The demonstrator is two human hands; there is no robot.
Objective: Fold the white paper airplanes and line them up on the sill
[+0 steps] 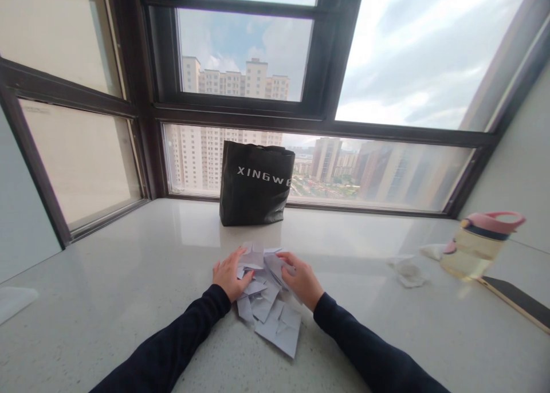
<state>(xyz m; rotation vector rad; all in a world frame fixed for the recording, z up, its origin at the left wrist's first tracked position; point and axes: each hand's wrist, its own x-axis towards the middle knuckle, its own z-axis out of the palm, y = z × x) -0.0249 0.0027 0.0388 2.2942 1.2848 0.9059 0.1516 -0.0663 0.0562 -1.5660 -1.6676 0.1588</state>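
A loose heap of folded white paper pieces (266, 298) lies on the pale speckled countertop (172, 290), with several slips overlapping. At the heap's left side, my left hand (232, 274) rests with fingers and thumb apart, touching the papers. My right hand (302, 279) is on the opposite side, its fingers curled and closed on the edge of a piece of paper (274, 267). Part of that piece is hidden behind the fingers. The largest folded sheet (283, 331) sits at the near end of the heap.
A black bag (256, 195) with white lettering stands upright behind the heap, near the window. On the right are a bottle with a pink lid (476, 247), a dark phone (518, 301) and a crumpled tissue (408, 271). Something white (15, 302) lies at far left.
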